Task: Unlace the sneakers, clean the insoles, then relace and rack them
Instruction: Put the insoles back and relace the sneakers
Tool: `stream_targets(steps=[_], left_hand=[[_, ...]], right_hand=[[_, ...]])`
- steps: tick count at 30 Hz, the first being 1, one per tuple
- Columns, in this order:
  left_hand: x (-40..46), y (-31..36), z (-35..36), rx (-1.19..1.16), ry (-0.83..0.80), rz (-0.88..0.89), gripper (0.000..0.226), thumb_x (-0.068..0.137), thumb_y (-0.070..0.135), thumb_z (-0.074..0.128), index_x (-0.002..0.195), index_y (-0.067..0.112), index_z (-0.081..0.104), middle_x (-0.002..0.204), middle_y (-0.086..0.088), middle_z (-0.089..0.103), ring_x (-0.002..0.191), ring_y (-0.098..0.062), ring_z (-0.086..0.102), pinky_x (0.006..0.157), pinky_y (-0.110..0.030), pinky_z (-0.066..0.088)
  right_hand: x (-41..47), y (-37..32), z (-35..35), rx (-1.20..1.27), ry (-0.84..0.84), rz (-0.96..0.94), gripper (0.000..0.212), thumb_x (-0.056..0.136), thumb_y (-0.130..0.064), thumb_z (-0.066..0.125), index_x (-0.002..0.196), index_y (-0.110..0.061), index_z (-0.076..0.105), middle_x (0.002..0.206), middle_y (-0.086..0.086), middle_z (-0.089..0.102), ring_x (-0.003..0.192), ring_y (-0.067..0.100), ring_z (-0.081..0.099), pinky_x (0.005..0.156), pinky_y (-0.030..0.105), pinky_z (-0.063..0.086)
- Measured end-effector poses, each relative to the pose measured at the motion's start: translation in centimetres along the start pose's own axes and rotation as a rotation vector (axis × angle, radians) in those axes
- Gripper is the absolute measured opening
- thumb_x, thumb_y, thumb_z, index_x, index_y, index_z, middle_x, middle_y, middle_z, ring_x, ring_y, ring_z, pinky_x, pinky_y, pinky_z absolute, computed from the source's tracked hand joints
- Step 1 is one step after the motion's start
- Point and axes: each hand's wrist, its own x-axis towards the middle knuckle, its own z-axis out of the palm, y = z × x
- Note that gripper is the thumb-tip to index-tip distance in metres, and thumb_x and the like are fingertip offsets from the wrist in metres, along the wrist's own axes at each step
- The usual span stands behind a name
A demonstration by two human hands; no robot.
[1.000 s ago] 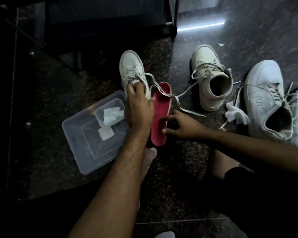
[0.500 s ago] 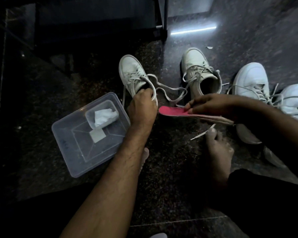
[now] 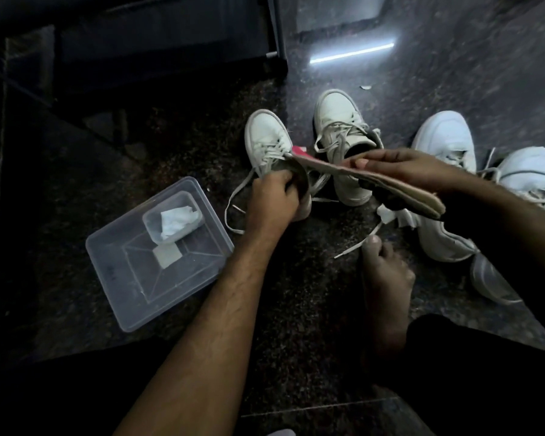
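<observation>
Both hands busy: left grips sneaker collar; right pinches insole, toe seemingly pointing into sneaker.

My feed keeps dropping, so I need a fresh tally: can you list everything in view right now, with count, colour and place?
sneakers: 4, white; one gripped at its collar, one beside it, two at the right
insole: 1, red top, tan underside; held above the middle sneakers, toe end at the gripped sneaker's opening
plastic container: 1, clear; on the floor, left
small tub: 1, clear; inside the container, holding a crumpled white tissue
crumpled tissue: 1, white; on the floor under the insole
floor: dark speckled stone
bare foot: 1; lower middle
hands: left hand grips the sneaker; right hand holds the insole
</observation>
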Motion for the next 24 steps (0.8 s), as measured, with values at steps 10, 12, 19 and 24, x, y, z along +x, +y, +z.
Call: stream_targets(steps=[10, 12, 19, 24], left_hand=[[0.6, -1.4, -0.4, 0.363, 0.177, 0.078, 0.022, 0.075, 0.037, 0.080, 0.096, 0.031, 0.078, 0.103, -0.004, 0.049, 0.100, -0.026, 0.049, 0.080, -0.038, 0.048], [1.5, -1.4, -0.5, 0.392, 0.138, 0.053, 0.023, 0.079, 0.041, 0.077, 0.101, 0.033, 0.077, 0.108, -0.003, 0.049, 0.105, -0.025, 0.049, 0.082, -0.040, 0.050], [4.2, -1.2, -0.5, 0.565, 0.078, 0.048, 0.018, 0.092, 0.032, 0.064, 0.101, 0.021, 0.075, 0.116, -0.002, 0.049, 0.113, -0.024, 0.048, 0.068, -0.038, 0.046], [3.9, -1.2, 0.0, 0.516, 0.068, 0.039, 0.016, 0.093, 0.027, 0.063, 0.104, 0.020, 0.074, 0.120, -0.003, 0.047, 0.114, -0.023, 0.048, 0.068, -0.040, 0.051]], right_hand=[[-3.0, -2.6, 0.5, -0.554, -0.205, -0.042, 0.043, 0.092, -0.051, 0.053, 0.119, -0.022, 0.070, 0.117, 0.004, 0.071, 0.110, 0.013, 0.064, 0.101, 0.038, 0.048], [-2.9, -2.9, 1.4, -0.500, -0.270, -0.035, 0.057, 0.092, -0.061, 0.051, 0.119, -0.013, 0.067, 0.119, 0.020, 0.065, 0.100, 0.015, 0.061, 0.095, 0.039, 0.049], [-2.0, -0.7, 2.2, -0.148, -0.200, -0.026, 0.035, 0.103, -0.019, 0.041, 0.132, -0.009, 0.059, 0.128, 0.004, 0.066, 0.125, 0.022, 0.057, 0.107, 0.033, 0.043], [-2.0, 0.4, 2.1, -0.234, -0.262, -0.220, 0.049, 0.087, 0.004, 0.060, 0.135, -0.003, 0.053, 0.132, 0.005, 0.063, 0.122, 0.012, 0.059, 0.097, 0.021, 0.048]])
